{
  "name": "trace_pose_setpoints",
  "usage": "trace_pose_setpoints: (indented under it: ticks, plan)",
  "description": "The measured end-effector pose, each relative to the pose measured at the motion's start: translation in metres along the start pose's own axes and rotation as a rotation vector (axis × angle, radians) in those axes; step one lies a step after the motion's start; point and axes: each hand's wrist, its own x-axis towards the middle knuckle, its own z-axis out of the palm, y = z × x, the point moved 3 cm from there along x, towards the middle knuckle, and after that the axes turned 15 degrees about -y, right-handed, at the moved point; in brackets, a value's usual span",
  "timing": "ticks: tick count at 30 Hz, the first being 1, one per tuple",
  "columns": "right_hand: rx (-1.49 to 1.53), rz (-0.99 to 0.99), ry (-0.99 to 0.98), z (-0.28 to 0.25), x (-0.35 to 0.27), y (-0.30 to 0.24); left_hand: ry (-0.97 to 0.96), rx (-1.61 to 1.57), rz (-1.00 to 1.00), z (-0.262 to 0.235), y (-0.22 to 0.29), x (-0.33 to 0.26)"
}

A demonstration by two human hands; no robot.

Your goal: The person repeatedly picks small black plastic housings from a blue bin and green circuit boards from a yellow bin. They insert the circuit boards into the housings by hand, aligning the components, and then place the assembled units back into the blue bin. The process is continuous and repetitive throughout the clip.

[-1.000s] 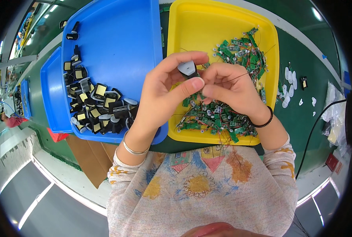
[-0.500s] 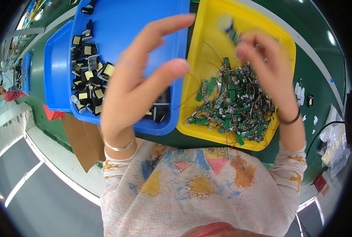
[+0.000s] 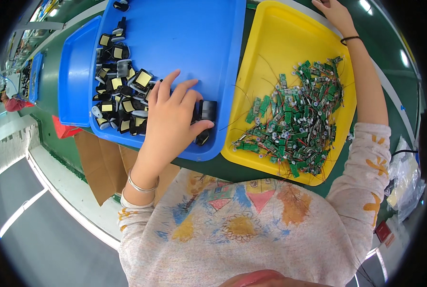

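Observation:
My left hand (image 3: 173,112) is spread over the near part of a blue tray (image 3: 189,52), fingers apart and holding nothing that I can see. Beside its thumb and forefinger lies a black rounded part (image 3: 207,111). Under and left of the fingers is a heap of black plastic parts (image 3: 127,105) with pale yellow pads and grey ends. My right hand (image 3: 337,15) reaches past the far right corner of a yellow tray (image 3: 266,38). Its fingertips are cut off by the upper edge, so what they hold is hidden. Small green circuit boards (image 3: 290,119) with thin wires pile up in the yellow tray.
A smaller blue tray (image 3: 77,71) adjoins on the left, with a red bin (image 3: 64,128) and an opened cardboard box (image 3: 98,165) below. A clear plastic bag (image 3: 405,184) lies at the right. Another person (image 3: 13,103) is far left.
My left hand has come down and spread over the black parts. My right hand, earlier above the yellow tray with a blurred board and pale-tipped thing, has swung out to the far right.

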Motion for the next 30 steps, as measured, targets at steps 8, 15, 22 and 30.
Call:
trace_pose_setpoints:
  ticks: [8, 15, 22, 30]
  plan:
    - [-0.009, -0.815, 0.055, -0.003, -0.155, -0.111, 0.249, -0.478, -0.025, -0.013, -0.009, 0.029]
    - [-0.108, -0.517, -0.349, 0.009, -0.216, -0.113, 0.365, -0.798, 0.174, -0.049, 0.042, 0.066]
    - [-0.224, -0.342, -0.193, 0.022, -0.227, -0.105, 0.286, -0.975, 0.274, -0.02, 0.05, 0.08]
    - [-0.198, -0.419, -0.239, 0.025, -0.209, -0.096, 0.247, -1.003, 0.228, -0.008, 0.039, 0.079]
